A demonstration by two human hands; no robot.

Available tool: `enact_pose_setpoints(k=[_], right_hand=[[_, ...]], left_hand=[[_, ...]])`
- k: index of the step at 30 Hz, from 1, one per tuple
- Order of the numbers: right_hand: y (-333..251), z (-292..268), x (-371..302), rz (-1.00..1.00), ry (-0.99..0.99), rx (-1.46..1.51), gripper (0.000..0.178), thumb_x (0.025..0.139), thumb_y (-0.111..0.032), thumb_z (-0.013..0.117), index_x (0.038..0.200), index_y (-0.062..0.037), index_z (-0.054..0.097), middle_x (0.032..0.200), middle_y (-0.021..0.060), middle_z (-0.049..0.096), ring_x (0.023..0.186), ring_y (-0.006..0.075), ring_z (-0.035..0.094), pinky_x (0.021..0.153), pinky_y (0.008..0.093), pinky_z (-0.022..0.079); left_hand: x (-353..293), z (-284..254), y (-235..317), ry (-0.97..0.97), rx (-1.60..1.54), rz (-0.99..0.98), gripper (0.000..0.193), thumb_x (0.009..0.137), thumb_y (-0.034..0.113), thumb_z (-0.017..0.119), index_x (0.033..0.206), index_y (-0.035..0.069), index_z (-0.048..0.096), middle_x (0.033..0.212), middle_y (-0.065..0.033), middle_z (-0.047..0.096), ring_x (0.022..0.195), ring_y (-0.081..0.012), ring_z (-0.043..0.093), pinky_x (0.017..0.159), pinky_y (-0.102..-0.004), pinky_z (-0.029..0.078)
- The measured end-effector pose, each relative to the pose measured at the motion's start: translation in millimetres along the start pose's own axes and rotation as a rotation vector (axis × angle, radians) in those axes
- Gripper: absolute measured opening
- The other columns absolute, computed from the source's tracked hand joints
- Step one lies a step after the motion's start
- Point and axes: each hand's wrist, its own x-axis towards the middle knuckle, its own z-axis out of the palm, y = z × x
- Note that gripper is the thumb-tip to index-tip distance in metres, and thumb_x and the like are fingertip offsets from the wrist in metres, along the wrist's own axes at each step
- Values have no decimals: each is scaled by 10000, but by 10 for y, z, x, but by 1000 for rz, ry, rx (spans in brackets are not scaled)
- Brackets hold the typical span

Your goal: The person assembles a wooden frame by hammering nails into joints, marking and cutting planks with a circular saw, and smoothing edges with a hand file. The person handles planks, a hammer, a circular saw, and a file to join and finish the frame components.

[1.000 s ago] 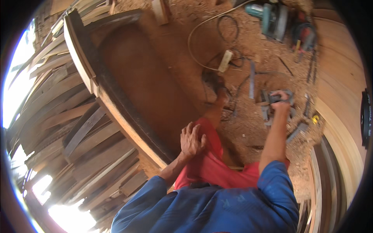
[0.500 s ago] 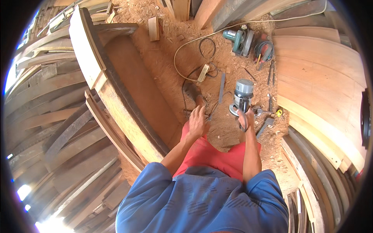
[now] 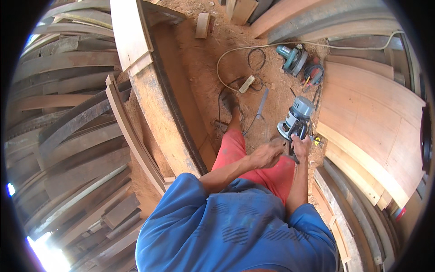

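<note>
Router point(image 3: 297, 117) at far side of right hand point(image 3: 301, 147), which is closed round its handle. Left hand point(image 3: 267, 155) just left of it, half curled, blurred; cannot tell if holding anything. Sawdust-strewn floor point(image 3: 278, 109); planks point(image 3: 68, 61) stacked left, circular saw point(image 3: 294, 60) far right. Half a second ago left hand was straighter, farther left.

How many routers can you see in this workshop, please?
1: the router in the right hand, the blurred left hand just beside it. Others could be hidden behind the timber.
</note>
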Motion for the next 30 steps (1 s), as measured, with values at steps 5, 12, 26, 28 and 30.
enact_pose_setpoints(k=[5, 12, 26, 28, 30], right_hand=[[-451, 220, -51, -185, -23, -21, 312, 840, -166, 728, 1062, 8, 594, 730, 29, 610, 529, 94, 540, 477, 260, 440], [-1846, 864, -395, -426, -250, 111, 313, 867, -165, 719, 1125, -44, 589, 807, -19, 575, 580, 48, 516, 519, 228, 441], [-2874, 2345, -1457, -450, -678, -199, 366, 819, -176, 758, 1111, -26, 597, 816, -41, 544, 730, 63, 500, 676, 256, 439], [-2736, 2456, -1354, -442, -720, -318, 374, 827, -169, 753, 1133, -27, 591, 811, -46, 539, 728, 57, 497, 675, 252, 437], [-2713, 2647, -1431, -355, -742, -248, 338, 846, -159, 736, 1121, -30, 589, 783, -49, 539, 685, 45, 496, 627, 244, 439]], left_hand=[[-887, 106, -59, -448, -339, -256, 287, 935, 239, 635, 1115, 21, 583, 1107, -209, 657, 1061, -354, 647, 823, -485, 517], [-777, -658, -431, 187, -661, -385, 921, 957, 479, 651, 1568, -43, 201, 1596, -257, 297, 1492, -347, 288, 1227, -423, 222], [-868, -4106, 26, 688, 1, 284, 1555, 524, 524, 987, 1563, 19, -53, 1508, -260, 388, 1425, -380, 386, 1200, -483, 273], [-1076, -4125, -109, 663, -56, 193, 1491, 551, 465, 992, 1545, 8, -22, 1470, -269, 419, 1405, -376, 407, 1199, -476, 282], [-1179, -4071, -331, 653, -45, 128, 1452, 574, 425, 977, 1538, -13, -16, 1446, -265, 437, 1390, -373, 422, 1196, -463, 289]])
